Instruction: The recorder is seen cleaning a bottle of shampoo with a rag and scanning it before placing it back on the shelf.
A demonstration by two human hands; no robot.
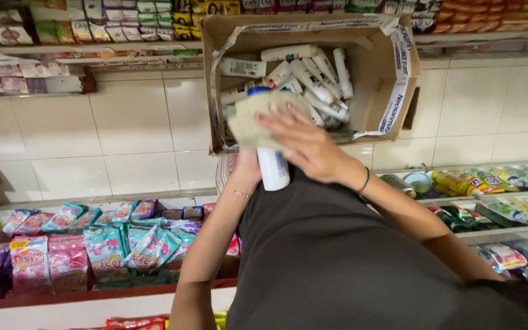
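- Head view: a white bottle (274,168) with a blue cap is held upright by the left hand (247,164), which is closed around its lower part; the fingers are mostly hidden behind the bottle.
- The right hand (305,143) is laid flat, fingers spread, on a beige cloth (253,119) that is pressed against the top part of the bottle.
- The bottle is kept just in front of the chest, directly below an open cardboard box (374,73).
- To wipe well, it is judged that the bottle should be gripped firmly low down and turned slowly, so that the cloth is passed over every side and the cap too.
- Above the hands, inside the box, many white tubes (313,79) are lying in a loose heap; white tape with blue print is hanging along the box edges.
- Below and left of the left hand, pink and turquoise sachets (108,244) are stacked on a low shelf.
- To the right of the right hand, green and yellow packets (478,182) are arranged in rows.
- Far above, a shelf (123,49) with small coloured packets is seen along the tiled wall.
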